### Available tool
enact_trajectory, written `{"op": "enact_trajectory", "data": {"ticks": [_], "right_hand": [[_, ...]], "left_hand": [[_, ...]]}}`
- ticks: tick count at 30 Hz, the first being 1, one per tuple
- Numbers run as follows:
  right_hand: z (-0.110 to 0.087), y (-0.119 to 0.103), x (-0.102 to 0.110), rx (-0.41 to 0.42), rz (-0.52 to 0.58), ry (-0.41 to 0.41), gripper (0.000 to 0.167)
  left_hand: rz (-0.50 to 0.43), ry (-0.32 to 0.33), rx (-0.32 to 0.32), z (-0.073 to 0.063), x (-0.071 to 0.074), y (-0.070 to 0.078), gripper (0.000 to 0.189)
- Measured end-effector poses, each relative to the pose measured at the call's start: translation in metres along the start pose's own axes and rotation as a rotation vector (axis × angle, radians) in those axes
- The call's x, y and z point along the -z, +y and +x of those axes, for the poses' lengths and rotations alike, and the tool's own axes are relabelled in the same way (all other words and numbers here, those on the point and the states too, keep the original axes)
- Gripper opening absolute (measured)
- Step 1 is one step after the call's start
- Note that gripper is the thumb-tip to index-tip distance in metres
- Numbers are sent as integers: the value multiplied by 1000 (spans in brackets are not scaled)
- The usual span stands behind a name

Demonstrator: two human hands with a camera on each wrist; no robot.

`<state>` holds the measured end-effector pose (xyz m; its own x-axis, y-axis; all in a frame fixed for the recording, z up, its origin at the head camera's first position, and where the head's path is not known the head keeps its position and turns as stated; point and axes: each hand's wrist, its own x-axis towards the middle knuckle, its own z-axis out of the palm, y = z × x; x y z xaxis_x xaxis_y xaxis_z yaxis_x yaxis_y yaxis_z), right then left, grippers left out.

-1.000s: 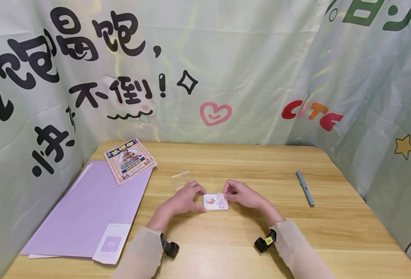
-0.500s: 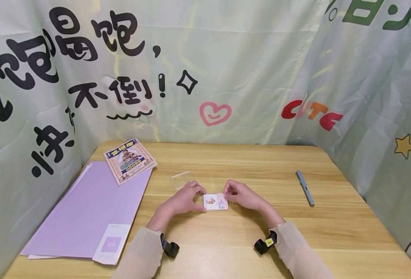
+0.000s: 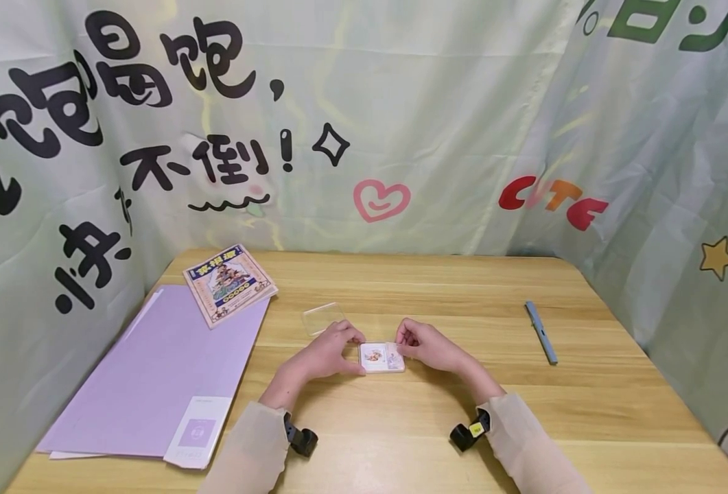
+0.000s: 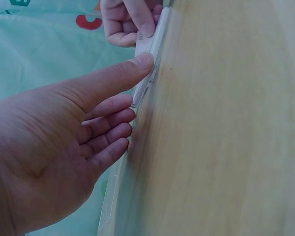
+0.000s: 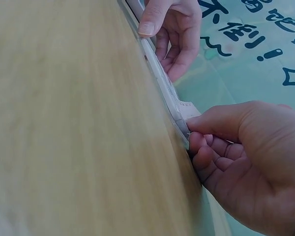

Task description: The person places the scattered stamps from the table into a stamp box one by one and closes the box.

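Just below the centre of the head view, a small flat rectangular case with clear edges and a white printed face (image 3: 373, 357) is seen lying on the light wood-grained table (image 3: 364, 439). Its left end is held by the left hand (image 3: 325, 351), the thumb set at the lower left corner and the fingertips at the upper left one. At its right end, a thin pale printed slip (image 5: 189, 109) is pinched between the thumb and curled fingers of the right hand (image 3: 431, 344). Just beyond the left hand, a clear rectangular plastic cover (image 3: 324, 317) is partly hidden by the fingers.

At the left of the frame, a large lilac flat folder (image 3: 160, 363) is overlapped at its top by a pink-bordered illustrated booklet (image 3: 230, 285) and at its lower right corner by a white packet with a lilac square (image 3: 197, 433). At centre right, a slim blue-grey pen (image 3: 541, 333) is laid at a slant. The table is backed by a pale green printed curtain (image 3: 450, 123).
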<state>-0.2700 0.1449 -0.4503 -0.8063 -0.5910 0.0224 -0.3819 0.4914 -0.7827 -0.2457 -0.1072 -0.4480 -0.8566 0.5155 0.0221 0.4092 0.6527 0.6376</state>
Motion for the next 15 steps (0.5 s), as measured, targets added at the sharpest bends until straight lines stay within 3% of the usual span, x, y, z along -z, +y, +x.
{"op": "enact_trajectory", "data": {"ticks": [15], "right_hand": [[0,-4,0,-20,-32,-6,18]], "left_hand": [[5,0,1,1,0,0,50]]}}
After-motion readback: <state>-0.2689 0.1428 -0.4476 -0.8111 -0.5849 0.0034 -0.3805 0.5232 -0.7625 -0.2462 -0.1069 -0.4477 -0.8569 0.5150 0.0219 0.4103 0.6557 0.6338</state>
